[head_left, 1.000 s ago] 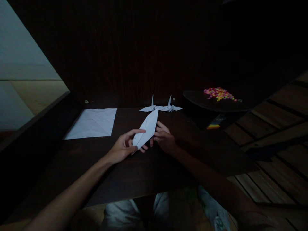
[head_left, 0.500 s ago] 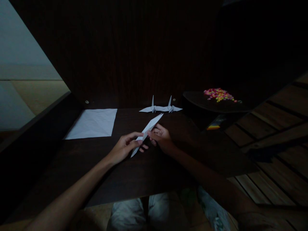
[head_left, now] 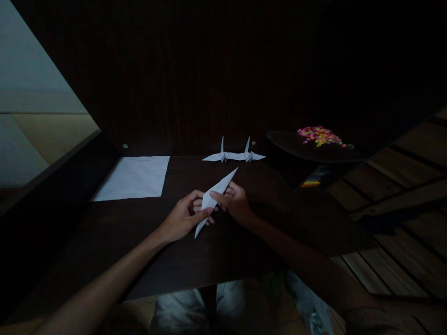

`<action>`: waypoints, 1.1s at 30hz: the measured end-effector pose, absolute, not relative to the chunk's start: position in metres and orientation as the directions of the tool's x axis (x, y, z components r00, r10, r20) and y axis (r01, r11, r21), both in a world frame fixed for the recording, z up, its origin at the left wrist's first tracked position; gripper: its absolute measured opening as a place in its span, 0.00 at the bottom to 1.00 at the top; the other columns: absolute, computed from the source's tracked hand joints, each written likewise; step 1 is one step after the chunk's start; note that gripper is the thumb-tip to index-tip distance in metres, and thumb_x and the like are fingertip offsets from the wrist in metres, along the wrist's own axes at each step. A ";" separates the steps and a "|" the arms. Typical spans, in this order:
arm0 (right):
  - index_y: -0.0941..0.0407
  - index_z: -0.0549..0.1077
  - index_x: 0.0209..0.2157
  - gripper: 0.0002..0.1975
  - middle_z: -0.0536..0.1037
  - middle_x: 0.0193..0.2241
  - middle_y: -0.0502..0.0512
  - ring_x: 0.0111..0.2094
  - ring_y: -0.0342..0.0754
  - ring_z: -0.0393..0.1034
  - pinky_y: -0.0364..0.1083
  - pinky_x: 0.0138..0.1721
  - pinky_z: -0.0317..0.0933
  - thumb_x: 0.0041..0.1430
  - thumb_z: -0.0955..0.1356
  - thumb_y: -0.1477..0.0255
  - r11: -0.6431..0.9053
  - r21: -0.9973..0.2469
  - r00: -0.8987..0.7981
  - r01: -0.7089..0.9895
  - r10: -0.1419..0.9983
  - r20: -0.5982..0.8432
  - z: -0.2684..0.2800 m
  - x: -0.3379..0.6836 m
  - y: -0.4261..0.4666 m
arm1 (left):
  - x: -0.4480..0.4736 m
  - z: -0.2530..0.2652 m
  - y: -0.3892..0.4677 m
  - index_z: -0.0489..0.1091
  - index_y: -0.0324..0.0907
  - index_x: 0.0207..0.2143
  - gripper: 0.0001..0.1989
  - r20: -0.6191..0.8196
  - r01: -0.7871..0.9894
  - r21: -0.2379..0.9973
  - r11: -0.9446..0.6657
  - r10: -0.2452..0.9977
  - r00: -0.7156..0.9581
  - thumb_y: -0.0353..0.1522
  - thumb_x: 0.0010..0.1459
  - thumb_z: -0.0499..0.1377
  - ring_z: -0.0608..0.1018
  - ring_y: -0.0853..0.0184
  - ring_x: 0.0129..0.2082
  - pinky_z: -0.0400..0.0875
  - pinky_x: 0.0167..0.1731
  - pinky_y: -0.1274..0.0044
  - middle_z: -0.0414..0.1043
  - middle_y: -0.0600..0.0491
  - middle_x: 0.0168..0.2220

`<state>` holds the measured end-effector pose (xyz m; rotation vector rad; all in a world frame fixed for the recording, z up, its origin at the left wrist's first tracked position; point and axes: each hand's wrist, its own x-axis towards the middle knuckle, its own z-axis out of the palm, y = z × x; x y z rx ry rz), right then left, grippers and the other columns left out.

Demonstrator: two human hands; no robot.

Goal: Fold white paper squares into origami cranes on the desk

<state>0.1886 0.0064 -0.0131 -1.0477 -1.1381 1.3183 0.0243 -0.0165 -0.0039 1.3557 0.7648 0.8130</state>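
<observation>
A white folded paper (head_left: 208, 201), shaped like a long narrow diamond, is held between both hands above the dark table. My left hand (head_left: 183, 215) is closed on its lower left side, with the thumb on the front face and fingers behind. On the right side, my right hand (head_left: 237, 201) pinches the same paper, its thumb lying across the middle. One point of the paper slants up to the right and the other down to the left. Just beyond it stand two white origami cranes (head_left: 222, 157), (head_left: 248, 156), side by side with wings meeting.
A creased white paper sheet (head_left: 134, 179) lies at the left of the dark wooden table (head_left: 167, 265). On a raised corner shelf (head_left: 284, 139) at the right sits a heap of small colourful pieces (head_left: 319, 135). A dark board (head_left: 192, 79) rises behind, and a low side wall (head_left: 49, 172) borders the left.
The folded paper has turned so a broader flat face shows toward me. Its lower tip has shifted slightly down and right, and both thumbs have moved on it.
</observation>
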 end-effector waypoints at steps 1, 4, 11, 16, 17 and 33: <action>0.58 0.67 0.28 0.20 0.74 0.20 0.48 0.14 0.36 0.61 0.36 0.11 0.51 0.35 0.76 0.65 0.012 -0.987 -0.054 -0.163 0.998 0.021 -0.013 0.189 0.006 | 0.025 -0.004 -0.017 0.60 0.39 0.40 0.14 0.002 -0.061 0.998 0.034 0.859 0.513 0.33 0.55 0.61 0.78 0.69 0.29 0.74 0.33 0.74 0.74 0.51 0.33; 0.59 0.68 0.27 0.19 0.74 0.19 0.48 0.14 0.37 0.61 0.36 0.11 0.51 0.34 0.76 0.65 0.020 -0.990 -0.045 -0.143 0.999 0.027 -0.012 0.189 0.006 | 0.025 -0.005 -0.017 0.57 0.41 0.45 0.19 0.008 -0.071 0.997 0.030 0.875 0.485 0.32 0.54 0.62 0.78 0.69 0.27 0.74 0.30 0.75 0.75 0.52 0.32; 0.59 0.71 0.26 0.13 0.73 0.18 0.49 0.15 0.38 0.62 0.38 0.13 0.53 0.45 0.72 0.63 0.115 -0.992 -0.167 -0.060 0.978 0.123 -0.014 0.189 -0.001 | 0.024 -0.001 -0.014 0.70 0.35 0.36 0.11 -0.037 0.045 0.999 0.016 0.864 0.503 0.35 0.54 0.61 0.77 0.71 0.25 0.73 0.29 0.78 0.76 0.50 0.31; 0.58 0.69 0.18 0.17 0.70 0.14 0.48 0.14 0.38 0.60 0.38 0.15 0.53 0.53 0.68 0.61 0.261 -0.960 -0.221 0.098 0.947 0.235 -0.018 0.192 -0.004 | 0.022 0.004 -0.014 0.71 0.35 0.34 0.11 -0.008 0.076 0.996 -0.037 0.852 0.523 0.35 0.55 0.60 0.77 0.69 0.26 0.72 0.28 0.78 0.76 0.50 0.28; 0.58 0.68 0.16 0.19 0.70 0.13 0.49 0.14 0.38 0.60 0.38 0.15 0.53 0.54 0.68 0.61 0.282 -0.952 -0.225 0.124 0.942 0.249 -0.019 0.193 -0.004 | 0.022 0.004 -0.015 0.71 0.35 0.34 0.11 0.004 0.085 0.995 -0.057 0.852 0.523 0.36 0.55 0.60 0.77 0.69 0.26 0.73 0.29 0.78 0.76 0.49 0.29; 0.57 0.67 0.14 0.20 0.63 0.09 0.46 0.12 0.38 0.56 0.39 0.15 0.51 0.53 0.68 0.60 0.271 -0.956 0.020 0.109 0.961 0.275 -0.008 0.196 0.001 | 0.012 0.002 -0.008 0.72 0.37 0.33 0.12 0.133 0.318 0.904 -0.286 0.894 0.427 0.38 0.54 0.60 0.75 0.68 0.26 0.68 0.26 0.79 0.74 0.52 0.25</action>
